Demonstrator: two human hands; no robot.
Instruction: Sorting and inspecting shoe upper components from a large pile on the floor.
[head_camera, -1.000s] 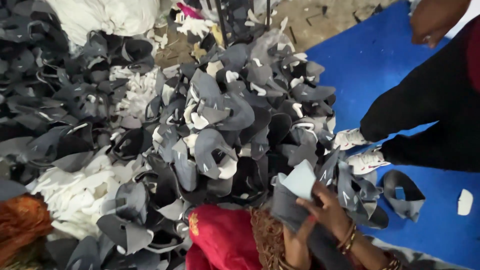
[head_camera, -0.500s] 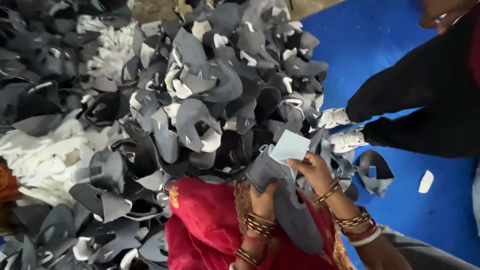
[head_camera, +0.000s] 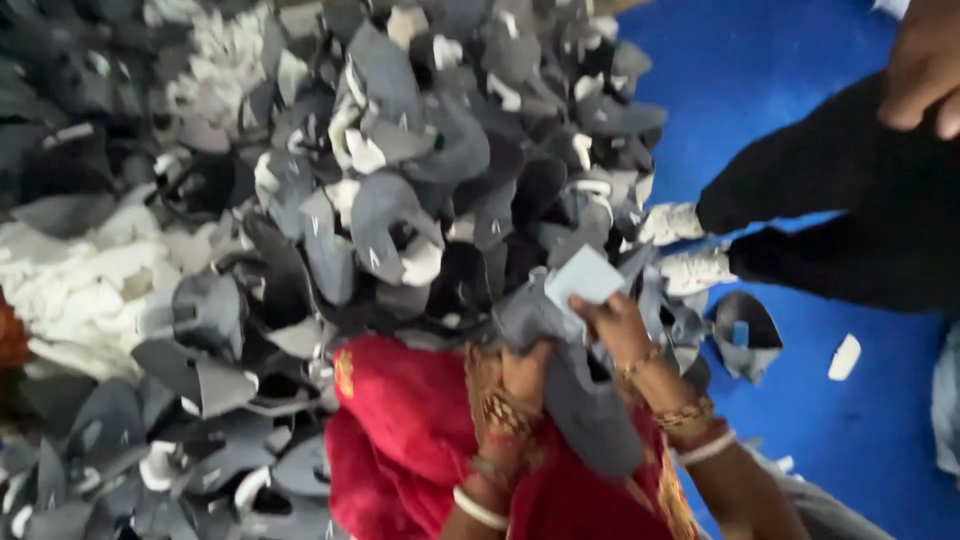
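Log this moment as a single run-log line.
left hand: holds grey cut piece | right hand: grips pale square patch | surroundings: grey cut-piece pile, blue floor mat

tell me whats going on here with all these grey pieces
A person sits at a big pile of grey cut pieces. Both hands hold one grey piece over a red cloth: the left hand grips its middle, the right hand pinches a pale patch at its top. Another person's dark legs rest on the blue mat.
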